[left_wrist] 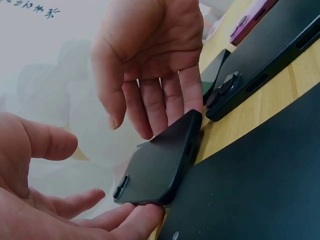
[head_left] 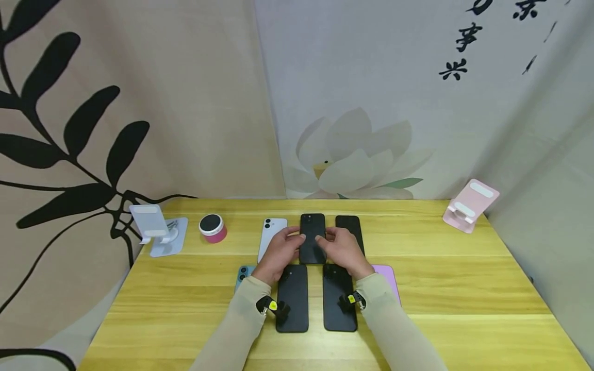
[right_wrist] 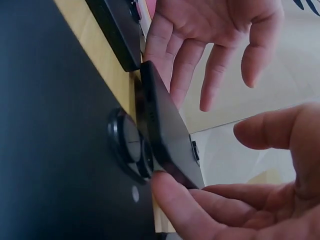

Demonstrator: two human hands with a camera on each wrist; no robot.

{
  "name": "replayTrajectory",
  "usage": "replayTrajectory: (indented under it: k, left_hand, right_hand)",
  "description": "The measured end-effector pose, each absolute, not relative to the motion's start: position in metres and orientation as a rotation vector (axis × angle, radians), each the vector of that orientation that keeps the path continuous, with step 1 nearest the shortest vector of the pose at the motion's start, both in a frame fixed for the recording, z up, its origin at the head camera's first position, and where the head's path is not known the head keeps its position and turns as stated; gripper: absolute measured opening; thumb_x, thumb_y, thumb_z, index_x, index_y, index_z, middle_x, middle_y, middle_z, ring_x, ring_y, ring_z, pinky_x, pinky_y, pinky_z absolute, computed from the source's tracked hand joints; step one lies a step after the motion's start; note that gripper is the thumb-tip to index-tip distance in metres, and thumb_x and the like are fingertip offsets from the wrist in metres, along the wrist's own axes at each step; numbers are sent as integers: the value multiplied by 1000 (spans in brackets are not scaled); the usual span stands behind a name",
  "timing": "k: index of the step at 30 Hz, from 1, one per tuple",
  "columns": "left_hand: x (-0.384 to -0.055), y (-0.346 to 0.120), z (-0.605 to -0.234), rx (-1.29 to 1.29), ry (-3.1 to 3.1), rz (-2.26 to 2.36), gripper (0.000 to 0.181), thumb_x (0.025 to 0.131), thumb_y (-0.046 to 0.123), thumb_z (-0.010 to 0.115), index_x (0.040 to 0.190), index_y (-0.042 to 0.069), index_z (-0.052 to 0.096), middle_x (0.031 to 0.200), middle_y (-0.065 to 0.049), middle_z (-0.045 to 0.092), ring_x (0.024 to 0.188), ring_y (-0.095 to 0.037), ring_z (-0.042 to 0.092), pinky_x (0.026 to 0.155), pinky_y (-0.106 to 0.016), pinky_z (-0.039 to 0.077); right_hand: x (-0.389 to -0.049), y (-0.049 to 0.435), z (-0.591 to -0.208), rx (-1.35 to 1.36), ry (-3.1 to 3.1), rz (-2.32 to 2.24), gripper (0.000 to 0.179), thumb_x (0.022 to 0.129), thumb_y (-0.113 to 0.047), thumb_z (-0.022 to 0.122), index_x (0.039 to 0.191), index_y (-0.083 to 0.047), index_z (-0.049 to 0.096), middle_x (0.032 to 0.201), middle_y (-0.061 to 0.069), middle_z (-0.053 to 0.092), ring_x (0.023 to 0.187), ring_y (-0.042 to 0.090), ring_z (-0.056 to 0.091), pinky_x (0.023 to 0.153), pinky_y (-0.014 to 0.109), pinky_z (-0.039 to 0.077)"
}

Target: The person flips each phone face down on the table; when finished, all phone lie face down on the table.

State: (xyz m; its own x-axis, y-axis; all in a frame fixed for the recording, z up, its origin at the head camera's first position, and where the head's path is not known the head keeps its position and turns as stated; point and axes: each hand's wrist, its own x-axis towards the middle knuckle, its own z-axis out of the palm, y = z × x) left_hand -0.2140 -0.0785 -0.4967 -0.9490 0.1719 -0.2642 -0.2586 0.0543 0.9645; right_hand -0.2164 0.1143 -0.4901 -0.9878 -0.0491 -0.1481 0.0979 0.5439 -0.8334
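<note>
A black phone with its camera side up is between my two hands at the back of the group. My left hand touches its left edge with the fingertips; in the left wrist view the thumb is raised off the phone. On the opposite edge are the fingers of my right hand, its thumb also lifted in the right wrist view. A white phone lies partly under the left hand and another black phone behind the right. Nearer me are two black phones, below the wrists.
A blue phone and a purple phone are partly covered by the forearms. On the wooden table, a white phone stand and a pink-and-white jar stand left, a pink stand at the far right. Curtains hang behind.
</note>
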Motion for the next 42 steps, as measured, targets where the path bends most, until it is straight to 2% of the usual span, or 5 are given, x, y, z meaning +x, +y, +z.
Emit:
replayTrajectory:
  k: [9,17,28,32,42]
  left_hand:
    - [-213,-77,-495,-96,2065,1916,58,108,28,59,158,4,43,148,-22,60,133,-36,62,115,-56,49]
    - [-211,-77,-493,-67,2076,1896,62,108,30,61,159,3,40,156,-23,53,145,-39,52,119,-57,45]
    - [-208,-77,-489,-46,2192,1830,63,107,33,61,159,3,42,159,-24,47,146,-40,49,119,-59,44]
    - [-205,-69,-482,-30,2293,1792,59,107,33,62,156,5,47,157,-21,50,147,-39,47,119,-59,43]
    - [-203,-46,-477,74,2232,1814,54,107,34,61,152,6,53,150,-17,57,139,-34,56,116,-55,47]
  right_hand:
    - [-216,113,-488,42,2640,-1399,60,102,-36,68,148,1,59,142,21,67,129,36,66,106,55,56]
    - [-211,111,-486,0,2659,-1359,61,103,-37,67,150,2,56,144,21,65,131,37,65,107,55,56]
    - [-211,116,-486,-23,2610,-1441,59,104,-36,67,151,-1,56,144,18,66,132,36,65,108,54,55]
    - [-212,122,-485,-67,2623,-1492,55,104,-33,67,149,-2,58,139,17,68,128,35,67,106,53,56]
    - [-210,153,-480,-109,2657,-1539,48,107,-32,64,145,-3,62,132,15,72,123,32,69,106,52,56]
